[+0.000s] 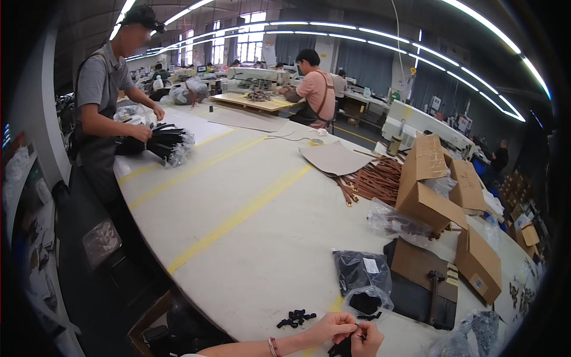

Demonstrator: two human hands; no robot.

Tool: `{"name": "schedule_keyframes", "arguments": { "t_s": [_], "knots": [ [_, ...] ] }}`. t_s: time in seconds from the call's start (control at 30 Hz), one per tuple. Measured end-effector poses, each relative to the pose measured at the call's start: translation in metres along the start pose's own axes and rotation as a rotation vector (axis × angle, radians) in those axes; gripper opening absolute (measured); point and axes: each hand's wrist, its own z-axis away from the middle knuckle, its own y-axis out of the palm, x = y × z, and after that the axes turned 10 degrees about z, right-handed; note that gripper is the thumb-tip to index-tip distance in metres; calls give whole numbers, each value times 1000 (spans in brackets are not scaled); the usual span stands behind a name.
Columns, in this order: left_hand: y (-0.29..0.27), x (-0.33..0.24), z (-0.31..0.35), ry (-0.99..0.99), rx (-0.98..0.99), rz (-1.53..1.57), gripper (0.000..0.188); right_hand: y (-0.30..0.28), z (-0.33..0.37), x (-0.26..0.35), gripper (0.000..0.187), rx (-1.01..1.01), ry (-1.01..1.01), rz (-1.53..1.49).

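Note:
Close together at the table's near edge, my left hand [333, 326] and my right hand [367, 339] pinch a small black piece [341, 348] between their fingertips. Its exact kind is partly hidden by the fingers. Left of them lies a loose pile of short black loops or tabs [296, 318]. Just beyond my hands, an opened clear plastic bag [380, 294] has more black pieces [365, 303] inside and a few at its mouth. A flat packed bag [355, 271] of dark material with a white label lies behind it.
To the right, a hammer [435, 297] rests on a dark board [410, 297]. Cardboard boxes [423, 205] and brown straps [380, 178] occupy the table's right side. Across the table [250, 256], a person [107, 89] handles black straps [157, 143]; another person [318, 92] sits farther back.

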Motion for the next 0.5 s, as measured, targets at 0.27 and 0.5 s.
{"name": "schedule_keyframes", "arguments": {
  "t_s": [0.27,0.5],
  "knots": [
    [18,-17,8,44,-15,70,10,-7,2,2,8,-14,-108,-35],
    [12,-8,6,115,53,-96,9,-16,-10,2,7,305,524,-1197]
  ]
}}
